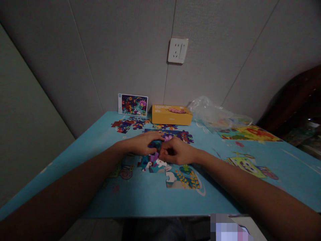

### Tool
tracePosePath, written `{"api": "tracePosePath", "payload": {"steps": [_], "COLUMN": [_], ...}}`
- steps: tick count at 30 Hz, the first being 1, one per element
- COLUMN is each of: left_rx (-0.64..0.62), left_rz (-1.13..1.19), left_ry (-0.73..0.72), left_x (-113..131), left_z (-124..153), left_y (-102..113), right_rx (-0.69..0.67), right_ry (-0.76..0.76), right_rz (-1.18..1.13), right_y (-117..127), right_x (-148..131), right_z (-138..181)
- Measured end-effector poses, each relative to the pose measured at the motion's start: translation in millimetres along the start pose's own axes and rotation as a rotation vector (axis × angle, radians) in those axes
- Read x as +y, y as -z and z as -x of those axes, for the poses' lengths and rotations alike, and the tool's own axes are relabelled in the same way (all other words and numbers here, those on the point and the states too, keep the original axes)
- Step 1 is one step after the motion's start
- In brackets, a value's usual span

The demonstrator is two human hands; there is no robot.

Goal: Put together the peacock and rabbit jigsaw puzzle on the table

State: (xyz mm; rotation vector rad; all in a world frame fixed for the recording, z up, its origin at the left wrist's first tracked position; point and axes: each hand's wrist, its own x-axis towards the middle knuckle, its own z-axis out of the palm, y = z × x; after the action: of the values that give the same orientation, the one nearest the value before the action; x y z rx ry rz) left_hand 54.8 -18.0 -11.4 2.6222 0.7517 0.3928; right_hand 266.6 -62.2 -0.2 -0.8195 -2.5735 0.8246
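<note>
Roughly, jigsaw puzzle (pixel 155 165) looks partly joined; loose pieces (pixel 126 126) left on bench (pixel 150 201). Left hand (pixel 141 144) grip flat on puzzle; right hand (pixel 177 152) grip curled, contents can't tell.

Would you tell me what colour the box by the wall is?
The box is yellow, seen best in the head view.

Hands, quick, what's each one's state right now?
Left hand: open, fingers resting on a jigsaw piece.
Right hand: fingers curled; holding anything cannot be told.
</note>
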Motion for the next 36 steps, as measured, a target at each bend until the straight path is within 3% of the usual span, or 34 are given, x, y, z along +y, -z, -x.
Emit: {"api": "tracePosePath", "payload": {"steps": [9,24,36], "left_rx": [-0.199,-0.182,-0.228], "left_rz": [-0.056,-0.022,-0.045], "left_ry": [0.022,0.022,0.034], "left_x": [-0.3,0.2,-2.7], "left_z": [4.5,4.9,4.8], "left_y": [2.6,2.4,0.6], "right_rx": [-0.067,-0.193,-0.196], "right_ry": [0.038,0.071,0.034], "right_rz": [-0.024,-0.045,-0.036], "right_y": [-4.9,0.1,0.3], "right_x": [-0.4,-3.6,-6.7], "right_z": [-0.6,2.6,3.0]}}
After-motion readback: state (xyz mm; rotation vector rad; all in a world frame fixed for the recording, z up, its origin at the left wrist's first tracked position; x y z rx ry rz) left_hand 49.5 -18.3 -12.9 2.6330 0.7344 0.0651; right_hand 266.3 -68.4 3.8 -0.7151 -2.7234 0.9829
